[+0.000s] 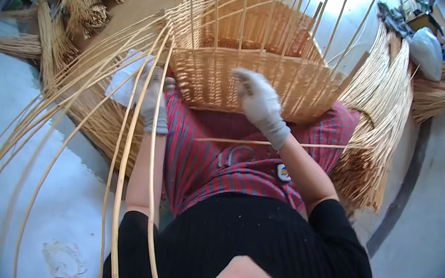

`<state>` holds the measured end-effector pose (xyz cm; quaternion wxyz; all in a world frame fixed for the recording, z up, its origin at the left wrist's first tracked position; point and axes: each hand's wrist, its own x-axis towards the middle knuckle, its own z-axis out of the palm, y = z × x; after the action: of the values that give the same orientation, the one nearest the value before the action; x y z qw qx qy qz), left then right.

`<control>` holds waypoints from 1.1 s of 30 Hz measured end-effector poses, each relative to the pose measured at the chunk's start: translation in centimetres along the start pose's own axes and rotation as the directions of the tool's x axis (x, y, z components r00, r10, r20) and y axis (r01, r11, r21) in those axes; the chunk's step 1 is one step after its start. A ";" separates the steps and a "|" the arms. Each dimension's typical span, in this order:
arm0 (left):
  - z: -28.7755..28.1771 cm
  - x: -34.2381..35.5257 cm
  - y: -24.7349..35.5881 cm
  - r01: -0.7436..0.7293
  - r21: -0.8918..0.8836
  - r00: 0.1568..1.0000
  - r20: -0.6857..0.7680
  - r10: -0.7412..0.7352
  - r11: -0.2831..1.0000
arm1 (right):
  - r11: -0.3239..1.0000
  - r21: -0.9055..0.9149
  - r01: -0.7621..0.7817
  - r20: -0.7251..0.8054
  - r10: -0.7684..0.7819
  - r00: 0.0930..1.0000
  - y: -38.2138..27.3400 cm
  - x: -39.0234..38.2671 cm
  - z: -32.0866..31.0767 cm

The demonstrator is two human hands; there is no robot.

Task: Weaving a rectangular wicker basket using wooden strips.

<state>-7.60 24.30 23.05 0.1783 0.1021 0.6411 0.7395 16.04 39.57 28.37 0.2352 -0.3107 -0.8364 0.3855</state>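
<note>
The right hand point(261, 103), in a whitish knitted glove, is loosely open before the honey-brown, open-weave wicker basket point(202, 77) just ahead, its thin wooden stakes point(242, 23) upright. Long, pale, curving rods point(127, 146) cross the similarly gloved left hand point(155, 93); I cannot tell its grip.

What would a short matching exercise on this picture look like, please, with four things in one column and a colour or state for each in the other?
Things:
1. Basket
2. Right hand
3. Lap cloth
4. Shirt

Descriptions:
A. Plain black
B. Woven, tan
C. Red with stripes
D. In a pale glove

Pairs: 1-B, 2-D, 3-C, 4-A.
</note>
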 end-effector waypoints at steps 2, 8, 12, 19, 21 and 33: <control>-4.3 1.4 0.1 -0.163 -0.024 0.981 -0.110 0.160 0.986 | 0.972 0.061 0.227 0.248 -0.235 0.940 -3.3 -0.9 3.0; -8.4 -0.1 1.3 0.081 -0.017 0.993 0.089 -0.079 0.997 | 0.464 0.416 0.782 0.096 -0.878 0.469 -14.2 1.8 9.6; -7.2 0.4 7.1 -0.227 0.234 0.897 0.428 0.110 0.945 | 0.542 0.417 0.730 0.487 -0.811 0.323 -14.8 2.2 10.5; 2.8 -1.0 11.1 -0.685 -0.101 0.647 0.369 0.667 0.721 | 0.681 0.226 0.697 0.480 -0.700 0.529 -12.9 -0.7 7.4; 2.6 0.1 12.2 -0.723 -0.213 0.568 0.356 0.742 0.657 | 0.746 0.197 0.636 0.434 -0.648 0.626 -11.9 -0.3 4.9; -0.9 2.7 8.7 -0.555 -0.392 0.753 0.139 0.644 0.734 | 0.517 0.850 0.101 -0.090 -0.046 0.995 4.4 11.4 0.3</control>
<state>-11.52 23.57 31.26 0.0262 0.3719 0.4112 0.8318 9.35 49.63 26.48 0.3967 -0.1307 -0.5457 0.7265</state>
